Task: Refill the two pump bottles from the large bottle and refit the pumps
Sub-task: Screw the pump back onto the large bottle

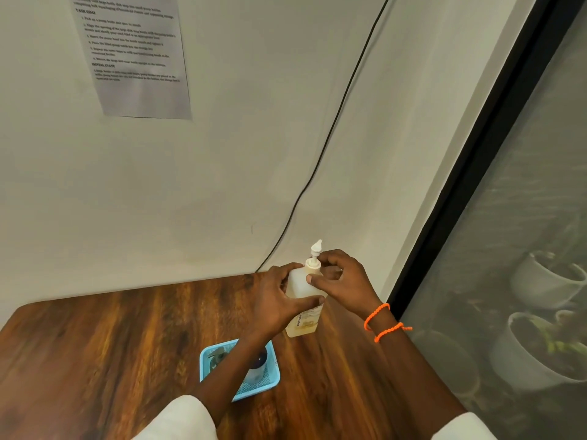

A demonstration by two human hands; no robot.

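on the wooden table [111, 344], near its far edge by the wall [254, 138], stands a pale bottle [303, 325] with yellowish liquid low inside. left hand [279, 301] wraps the bottle's body, thumb across the front. right hand [341, 281] pinches the collar under the white pump [316, 250], which sits on the neck. nearer, a blue basket [273, 373] holds a dark-capped bottle [257, 368], partly hidden by the left forearm. orange bands [381, 322] circle the right wrist.

Wood table [111, 344] w/ pump bottle [303, 322] & blue basket [273, 381].
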